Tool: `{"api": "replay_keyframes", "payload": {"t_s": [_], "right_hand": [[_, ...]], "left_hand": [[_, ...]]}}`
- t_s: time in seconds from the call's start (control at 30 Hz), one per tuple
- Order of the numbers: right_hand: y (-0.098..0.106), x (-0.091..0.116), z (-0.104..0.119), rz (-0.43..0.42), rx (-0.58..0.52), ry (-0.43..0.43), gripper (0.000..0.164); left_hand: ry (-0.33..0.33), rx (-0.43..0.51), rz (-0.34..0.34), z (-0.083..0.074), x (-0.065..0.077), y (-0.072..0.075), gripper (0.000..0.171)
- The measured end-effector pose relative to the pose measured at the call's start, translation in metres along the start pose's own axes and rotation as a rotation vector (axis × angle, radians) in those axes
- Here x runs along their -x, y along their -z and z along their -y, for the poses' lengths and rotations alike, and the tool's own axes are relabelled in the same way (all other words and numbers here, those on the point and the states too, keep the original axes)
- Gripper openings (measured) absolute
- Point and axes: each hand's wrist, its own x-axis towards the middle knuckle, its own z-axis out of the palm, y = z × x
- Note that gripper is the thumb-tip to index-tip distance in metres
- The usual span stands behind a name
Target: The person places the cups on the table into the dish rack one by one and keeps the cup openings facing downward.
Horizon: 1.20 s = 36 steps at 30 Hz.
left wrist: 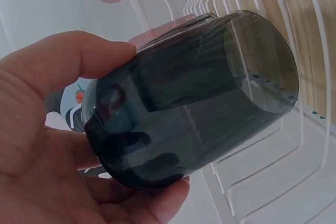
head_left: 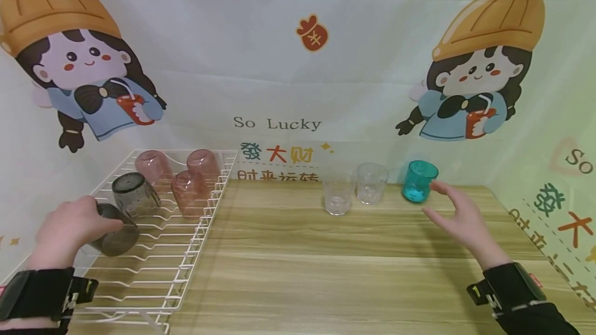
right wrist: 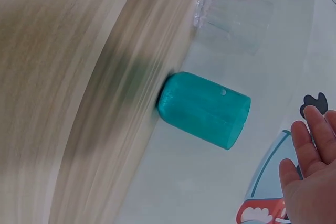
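My left hand (head_left: 74, 224) grips a dark grey glass (left wrist: 184, 103) by its base end, thumb on one side and fingers on the other. The glass is tilted, its mouth turned down toward the white wire rack (head_left: 186, 252). Beside it on the rack, another grey glass (head_left: 135, 195) leans upside down. At the back right, a teal glass (head_left: 418, 182) stands upright on the wooden table. My right hand (head_left: 465, 218) is just to the right of it, thumb and fingers spread and holding nothing. In the right wrist view a gap shows between the fingers (right wrist: 317, 140) and the teal glass.
Several pink glasses (head_left: 191, 193) sit upside down on the rack's far part. Two clear glasses, one nearer (head_left: 337, 198) and one farther (head_left: 371, 185), stand left of the teal glass. A printed cloth (head_left: 279, 81) hangs behind the wooden table (head_left: 326, 273).
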Motion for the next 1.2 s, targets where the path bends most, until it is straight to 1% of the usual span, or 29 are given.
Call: {"api": "replay_keyframes", "payload": {"t_s": [0.17, 0.33, 0.43, 0.57, 0.8, 0.93, 1.03, 1.1, 1.2], "right_hand": [[0.002, -0.003, 0.000, 0.006, 0.008, 0.006, 0.061], [0.002, -0.006, 0.001, 0.006, 0.018, 0.019, 0.061], [0.001, -0.008, 0.001, 0.004, 0.026, 0.027, 0.061], [0.000, -0.010, 0.002, 0.004, 0.038, 0.030, 0.061], [-0.001, -0.012, 0.003, 0.000, 0.048, 0.038, 0.061], [-0.001, -0.013, 0.004, -0.002, 0.050, 0.043, 0.061], [0.000, -0.014, 0.005, 0.004, 0.048, 0.038, 0.062], [0.000, -0.016, 0.006, 0.004, 0.047, 0.037, 0.062], [0.001, -0.018, 0.006, 0.004, 0.048, 0.036, 0.062]], "left_hand": [[0.018, -0.014, -0.010, 0.001, -0.001, -0.001, 0.058], [0.046, -0.015, -0.021, 0.003, -0.001, -0.002, 0.052], [0.055, -0.013, -0.043, 0.004, 0.000, -0.004, 0.046], [0.049, -0.028, -0.075, 0.005, 0.000, -0.006, 0.048], [0.057, -0.021, -0.055, 0.005, -0.001, -0.006, 0.050], [0.042, -0.028, -0.052, 0.007, -0.002, -0.007, 0.060], [0.060, -0.031, -0.044, 0.007, -0.003, -0.007, 0.071], [0.064, -0.032, -0.055, 0.007, -0.003, -0.007, 0.075], [0.062, -0.027, -0.083, 0.006, 0.000, -0.006, 0.077]]}}
